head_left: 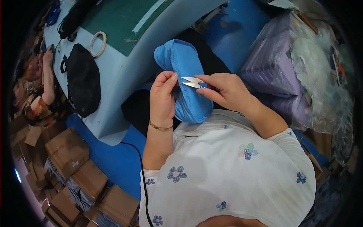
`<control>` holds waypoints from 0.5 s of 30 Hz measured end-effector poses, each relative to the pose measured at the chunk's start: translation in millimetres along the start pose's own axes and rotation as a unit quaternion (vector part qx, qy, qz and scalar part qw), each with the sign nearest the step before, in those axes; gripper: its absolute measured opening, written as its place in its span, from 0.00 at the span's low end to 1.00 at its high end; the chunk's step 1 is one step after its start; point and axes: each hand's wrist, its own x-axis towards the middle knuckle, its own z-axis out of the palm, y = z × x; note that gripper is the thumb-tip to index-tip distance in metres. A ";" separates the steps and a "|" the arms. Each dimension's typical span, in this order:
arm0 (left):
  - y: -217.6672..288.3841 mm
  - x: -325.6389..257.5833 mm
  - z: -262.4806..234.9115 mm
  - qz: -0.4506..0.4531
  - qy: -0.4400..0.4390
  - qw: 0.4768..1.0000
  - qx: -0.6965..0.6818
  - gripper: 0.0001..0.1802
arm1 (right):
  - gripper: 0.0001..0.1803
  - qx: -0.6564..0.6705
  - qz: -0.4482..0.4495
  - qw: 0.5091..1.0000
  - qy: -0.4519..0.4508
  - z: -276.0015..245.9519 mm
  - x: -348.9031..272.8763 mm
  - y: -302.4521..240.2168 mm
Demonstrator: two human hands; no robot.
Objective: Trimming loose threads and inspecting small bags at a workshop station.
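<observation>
A blue fabric pouch [191,62] with a seam along its edge lies across my lap. My left hand [164,92] pinches the pouch's seam between thumb and fingertips. In my right hand [227,89] is a pair of small thread snips [193,82], gripped between thumb and fingers. The two blades stand apart and point left at the seam, close to my left fingertips. Whether a thread lies between the blades is too small to tell.
To the left, a pale table [113,87] carries a black bag [82,81], a tape roll [98,44] and a green mat [115,22]. Cardboard boxes [89,178] stand lower left. Plastic-wrapped purple stacks [270,60] rise at right. Another person's arm [48,79] reaches over the table's far left.
</observation>
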 end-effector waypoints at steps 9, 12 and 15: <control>-1.6 -2.0 7.7 0.014 -0.019 1.000 0.006 0.06 | 0.18 -0.058 -0.039 0.993 0.096 10.7 4.0 6.9; -2.0 -2.2 6.4 0.014 -0.019 1.000 0.004 0.06 | 0.18 -0.100 -0.050 0.988 0.107 12.4 5.4 7.2; -0.9 -2.9 6.7 0.009 -0.012 1.000 -0.006 0.05 | 0.19 -0.136 -0.059 0.984 0.096 11.9 6.3 5.8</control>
